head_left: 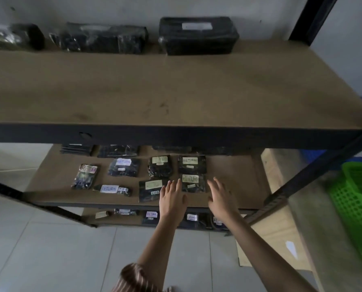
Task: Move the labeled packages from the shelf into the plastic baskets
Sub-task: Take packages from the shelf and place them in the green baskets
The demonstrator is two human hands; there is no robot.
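Both hands reach in over the middle shelf (239, 186), fingers spread and holding nothing. The yellow-labelled package (191, 183) lies flat between them, just past the fingertips, left hand (172, 199) marginally nearer than right hand (221, 199). Bare board right of it; green basket (355, 199) well off to its right.

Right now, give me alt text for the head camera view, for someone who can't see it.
Two open, empty hands, the left hand and right hand, reach toward a dark package labeled RETURN on the middle shelf of a metal rack, among other labeled dark packages. Larger wrapped bundles sit on the top shelf, and a green plastic basket stands at right.
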